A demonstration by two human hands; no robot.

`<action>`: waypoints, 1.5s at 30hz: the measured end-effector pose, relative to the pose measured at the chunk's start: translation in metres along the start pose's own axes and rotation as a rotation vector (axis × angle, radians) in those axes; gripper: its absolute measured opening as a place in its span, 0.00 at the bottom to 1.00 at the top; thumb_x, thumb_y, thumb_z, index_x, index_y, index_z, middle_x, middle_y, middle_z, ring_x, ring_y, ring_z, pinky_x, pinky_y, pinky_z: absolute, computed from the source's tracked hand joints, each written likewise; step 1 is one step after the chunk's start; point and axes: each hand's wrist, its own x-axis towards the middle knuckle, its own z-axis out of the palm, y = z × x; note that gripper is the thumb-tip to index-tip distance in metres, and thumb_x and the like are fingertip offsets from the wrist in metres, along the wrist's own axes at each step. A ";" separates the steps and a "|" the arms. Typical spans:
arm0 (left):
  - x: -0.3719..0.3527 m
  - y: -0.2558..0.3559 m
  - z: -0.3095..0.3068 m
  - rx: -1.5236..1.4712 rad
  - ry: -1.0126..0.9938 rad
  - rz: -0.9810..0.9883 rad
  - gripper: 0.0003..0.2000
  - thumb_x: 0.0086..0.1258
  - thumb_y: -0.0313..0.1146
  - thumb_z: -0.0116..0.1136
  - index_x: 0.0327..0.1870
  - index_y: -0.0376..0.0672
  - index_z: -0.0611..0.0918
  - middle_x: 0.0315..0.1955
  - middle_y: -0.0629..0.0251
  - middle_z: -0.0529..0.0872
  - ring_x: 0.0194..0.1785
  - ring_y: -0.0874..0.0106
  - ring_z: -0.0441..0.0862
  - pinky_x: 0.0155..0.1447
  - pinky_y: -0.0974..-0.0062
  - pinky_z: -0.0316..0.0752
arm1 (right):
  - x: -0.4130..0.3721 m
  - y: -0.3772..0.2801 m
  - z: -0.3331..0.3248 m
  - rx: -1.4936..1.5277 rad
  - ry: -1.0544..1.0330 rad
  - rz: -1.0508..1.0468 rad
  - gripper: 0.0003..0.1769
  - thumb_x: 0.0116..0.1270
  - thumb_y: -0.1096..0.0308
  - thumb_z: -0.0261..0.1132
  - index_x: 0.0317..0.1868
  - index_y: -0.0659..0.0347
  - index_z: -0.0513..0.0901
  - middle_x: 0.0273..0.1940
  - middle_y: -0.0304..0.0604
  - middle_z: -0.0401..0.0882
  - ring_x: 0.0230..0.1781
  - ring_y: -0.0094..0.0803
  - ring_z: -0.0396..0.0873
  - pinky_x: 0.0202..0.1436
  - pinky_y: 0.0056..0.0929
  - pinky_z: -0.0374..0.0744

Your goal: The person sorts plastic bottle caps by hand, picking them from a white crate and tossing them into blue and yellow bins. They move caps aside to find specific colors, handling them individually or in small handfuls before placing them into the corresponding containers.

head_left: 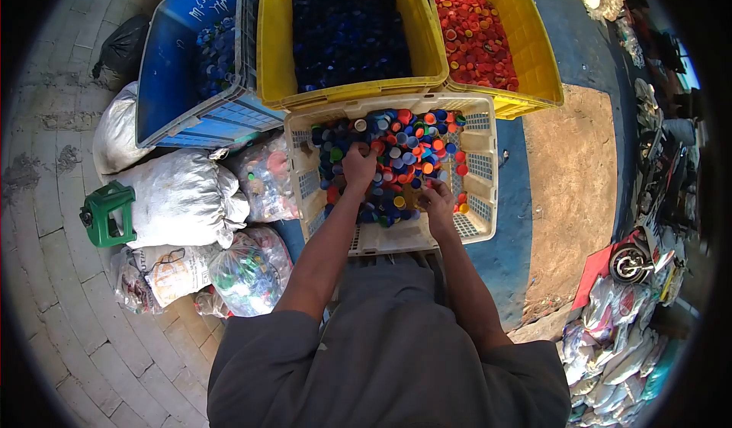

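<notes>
A white plastic crate (381, 241) stands in front of my body, holding a pile of mixed bottle caps (408, 150) in blue, red, orange and other colours. Over the left part of the pile is my left hand (360, 166), its fingers curled down at the caps beside a red one. My right hand (437, 203) is at the pile's lower right side, thumb and fingers bent together near some orange and blue caps. Whether either hand grips a cap is too small to tell.
Beyond the crate stand a yellow bin (351, 92) of dark blue caps, another yellow bin (534, 54) of red caps and a blue bin (171, 70) of blue caps. White sacks (183, 199), clear bags (248, 275) and a green plastic container (107, 214) lie at the left.
</notes>
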 end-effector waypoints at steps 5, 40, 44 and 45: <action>0.001 0.017 0.001 0.065 0.036 -0.106 0.14 0.58 0.36 0.67 0.41 0.40 0.80 0.36 0.57 0.87 0.45 0.58 0.84 0.49 0.62 0.76 | -0.015 0.012 -0.002 0.008 0.003 0.016 0.18 0.63 0.69 0.64 0.52 0.64 0.74 0.42 0.39 0.76 0.37 0.23 0.75 0.38 0.24 0.76; -0.006 0.003 0.007 -0.048 -0.121 0.117 0.21 0.58 0.34 0.67 0.50 0.38 0.76 0.42 0.51 0.85 0.49 0.58 0.83 0.52 0.63 0.77 | -0.006 0.008 0.013 -0.082 -0.029 0.077 0.16 0.64 0.69 0.63 0.51 0.63 0.74 0.40 0.38 0.77 0.35 0.24 0.78 0.38 0.25 0.78; -0.010 -0.001 0.015 0.116 -0.146 0.150 0.24 0.57 0.33 0.67 0.54 0.39 0.72 0.45 0.51 0.84 0.50 0.57 0.83 0.52 0.62 0.76 | -0.002 0.010 0.012 -0.066 -0.056 0.084 0.16 0.65 0.69 0.63 0.51 0.63 0.74 0.41 0.38 0.77 0.36 0.24 0.78 0.39 0.26 0.78; -0.008 -0.001 0.017 0.164 -0.151 0.137 0.25 0.57 0.33 0.67 0.55 0.40 0.72 0.46 0.51 0.84 0.50 0.57 0.83 0.53 0.62 0.76 | -0.001 0.010 0.012 -0.071 -0.060 0.079 0.16 0.65 0.69 0.63 0.51 0.63 0.74 0.41 0.38 0.77 0.36 0.24 0.78 0.39 0.26 0.78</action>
